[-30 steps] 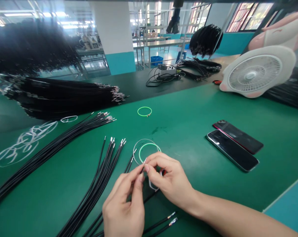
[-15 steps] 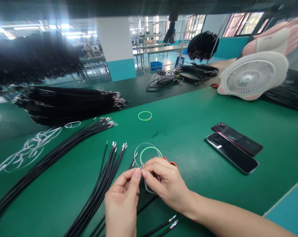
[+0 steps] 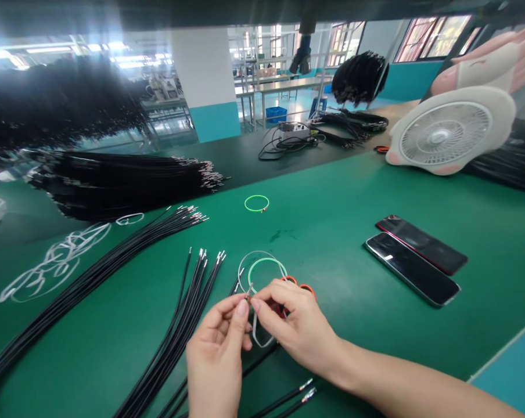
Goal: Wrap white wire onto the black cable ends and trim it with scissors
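In the lower middle, the fingertips of my left hand and my right hand almost meet, both pinching a thin light-grey wire. A small metallic tip sticks up between them. The wire makes a loose loop behind the fingers and hangs below them. A green wire ring overlaps that loop; I cannot tell whether it is held or lies on the table. Orange-handled scissors lie partly hidden behind my right hand. Black cables with metal ends spread left of and beneath my hands.
A smaller green ring lies farther back on the green tabletop. Two phones rest at right, below a white fan. More black cable bundles and tangled white ties lie at left. A power strip stands behind.
My fingertips have shifted slightly, and the small metal tip now shows more clearly above them. The grey wire's lower bend hangs a little lower. The view has moved slightly.
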Action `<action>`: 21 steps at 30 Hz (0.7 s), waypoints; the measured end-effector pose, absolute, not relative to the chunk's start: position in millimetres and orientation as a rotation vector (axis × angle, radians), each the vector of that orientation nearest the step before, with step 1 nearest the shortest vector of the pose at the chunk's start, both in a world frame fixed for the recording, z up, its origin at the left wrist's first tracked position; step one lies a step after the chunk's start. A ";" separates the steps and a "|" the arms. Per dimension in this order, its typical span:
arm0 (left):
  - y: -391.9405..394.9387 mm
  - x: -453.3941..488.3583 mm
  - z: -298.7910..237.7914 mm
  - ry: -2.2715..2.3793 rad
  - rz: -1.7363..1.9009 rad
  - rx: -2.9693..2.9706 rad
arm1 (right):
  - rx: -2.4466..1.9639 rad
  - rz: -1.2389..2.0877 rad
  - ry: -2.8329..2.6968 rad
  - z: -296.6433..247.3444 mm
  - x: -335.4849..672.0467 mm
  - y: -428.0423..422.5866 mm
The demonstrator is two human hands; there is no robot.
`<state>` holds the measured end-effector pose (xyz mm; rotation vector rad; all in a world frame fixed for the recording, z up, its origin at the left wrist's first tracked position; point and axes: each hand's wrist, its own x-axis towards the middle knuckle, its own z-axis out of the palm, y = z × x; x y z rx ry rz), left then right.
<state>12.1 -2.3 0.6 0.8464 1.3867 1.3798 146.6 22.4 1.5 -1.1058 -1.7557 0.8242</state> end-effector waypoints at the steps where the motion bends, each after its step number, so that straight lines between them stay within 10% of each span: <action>1: -2.6 12.5 0.7 1.391 1.376 0.852 | -1.105 0.801 -1.766 1.5 146.6 22.3; 21: -7.9 22.4 1.4 1.454 1.396 0.919 | -1.127 0.811 -1.759 -0.1 143.9 20.9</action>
